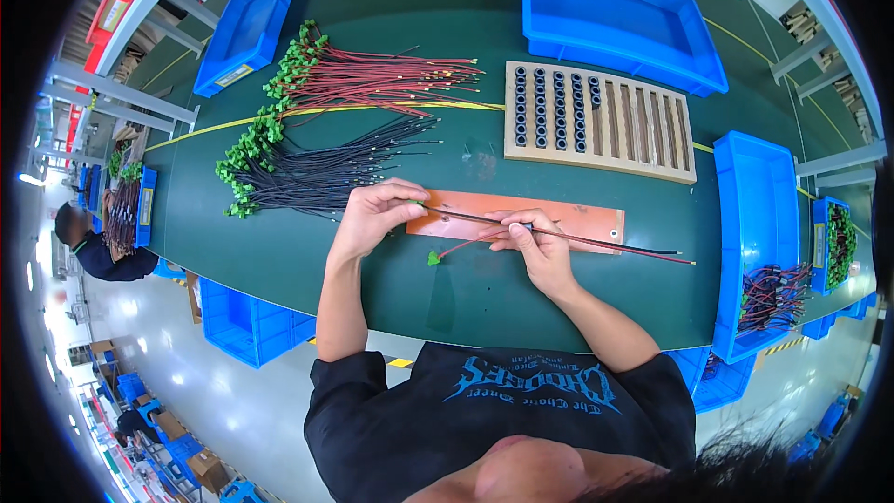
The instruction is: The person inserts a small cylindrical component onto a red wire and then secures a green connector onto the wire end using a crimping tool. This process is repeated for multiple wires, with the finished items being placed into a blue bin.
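Note:
Above an orange board (596, 212) on the green table, my left hand (377, 214) pinches the left end of a black wire (466, 216), where a bit of green connector shows. My right hand (538, 251) is closed around the same black wire and a red wire (470, 243). A small black ring (528, 226) shows at its fingertips, around or against the wires; I cannot tell which. The red wire's green connector (434, 259) hangs free below the board. Both bare wire ends stick out to the right of my right hand.
Behind lie bundles of red wires (391, 77) and black wires (326, 168) with green connectors. A slotted wooden rack (601, 160) holds several black rings. Blue bins stand at back left (247, 28), back right (624, 19) and right (759, 177), the last containing finished-looking wire bunches (775, 298).

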### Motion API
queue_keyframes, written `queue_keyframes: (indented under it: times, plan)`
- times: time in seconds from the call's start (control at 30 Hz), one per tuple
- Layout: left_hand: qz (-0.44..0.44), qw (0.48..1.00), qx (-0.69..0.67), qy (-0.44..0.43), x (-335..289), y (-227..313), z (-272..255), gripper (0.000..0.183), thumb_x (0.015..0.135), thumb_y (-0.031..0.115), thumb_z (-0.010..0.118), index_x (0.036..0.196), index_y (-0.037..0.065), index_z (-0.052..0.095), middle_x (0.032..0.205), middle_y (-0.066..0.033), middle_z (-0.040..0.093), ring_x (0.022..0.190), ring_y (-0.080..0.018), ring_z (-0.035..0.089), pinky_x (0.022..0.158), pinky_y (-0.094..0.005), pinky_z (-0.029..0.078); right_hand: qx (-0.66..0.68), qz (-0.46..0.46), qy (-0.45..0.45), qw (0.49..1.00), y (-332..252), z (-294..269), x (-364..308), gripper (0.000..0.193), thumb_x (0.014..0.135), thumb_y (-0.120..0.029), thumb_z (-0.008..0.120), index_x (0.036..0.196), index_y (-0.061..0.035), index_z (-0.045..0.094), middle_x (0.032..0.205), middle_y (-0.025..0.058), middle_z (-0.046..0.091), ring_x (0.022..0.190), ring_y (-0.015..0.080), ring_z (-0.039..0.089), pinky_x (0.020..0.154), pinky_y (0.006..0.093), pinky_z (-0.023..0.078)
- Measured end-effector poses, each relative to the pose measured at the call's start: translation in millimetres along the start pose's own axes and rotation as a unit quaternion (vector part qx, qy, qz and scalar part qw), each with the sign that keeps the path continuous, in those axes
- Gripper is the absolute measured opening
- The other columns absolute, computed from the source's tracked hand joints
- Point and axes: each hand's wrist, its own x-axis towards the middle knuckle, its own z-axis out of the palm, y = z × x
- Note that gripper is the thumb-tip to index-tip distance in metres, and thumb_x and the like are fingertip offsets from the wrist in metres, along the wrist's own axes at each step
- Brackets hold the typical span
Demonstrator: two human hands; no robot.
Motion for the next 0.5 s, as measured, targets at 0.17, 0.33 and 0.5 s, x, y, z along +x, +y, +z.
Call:
queue_keyframes:
  times: [0.17, 0.33, 0.5]
  plan:
    - [0.029, 0.998, -0.033, 0.038, 3.2, 0.7, 12.7, 0.041, 0.086, -0.017, 0.071, 0.125, -0.002, 0.071, 0.111, -0.0115, 0.070, 0.104, -0.0197, 0.070, 0.093, -0.0315, 0.059, -0.001, -0.008, 0.006, 1.000, 0.4, 0.9, 1.0, 0.017, 0.110, -0.010, 0.050, 0.124, -0.0014, 0.055, 0.134, 0.0196, 0.063, 0.116, 0.0293, 0.070, 0.092, 0.0334, 0.061]
    - [0.124, 0.991, -0.042, 0.038, 6.4, -8.9, 33.9, 0.052, 0.084, -0.020, 0.070, 0.133, -0.001, 0.064, 0.107, -0.0120, 0.070, 0.107, -0.0239, 0.070, 0.094, -0.0345, 0.059, 0.007, -0.024, -0.009, 1.000, -5.4, 3.5, 2.5, 0.017, 0.110, -0.008, 0.049, 0.125, -0.0009, 0.054, 0.127, 0.0211, 0.066, 0.115, 0.0294, 0.071, 0.092, 0.0343, 0.061]
    - [0.112, 0.992, -0.028, 0.054, 6.7, -8.5, 44.2, 0.053, 0.083, -0.018, 0.072, 0.132, -0.001, 0.062, 0.106, -0.0127, 0.070, 0.103, -0.0245, 0.071, 0.092, -0.0372, 0.060, 0.019, -0.065, 0.009, 0.998, -7.6, 4.7, 2.6, 0.015, 0.110, -0.009, 0.049, 0.123, -0.0002, 0.052, 0.125, 0.0214, 0.065, 0.112, 0.0288, 0.071, 0.094, 0.0376, 0.060]
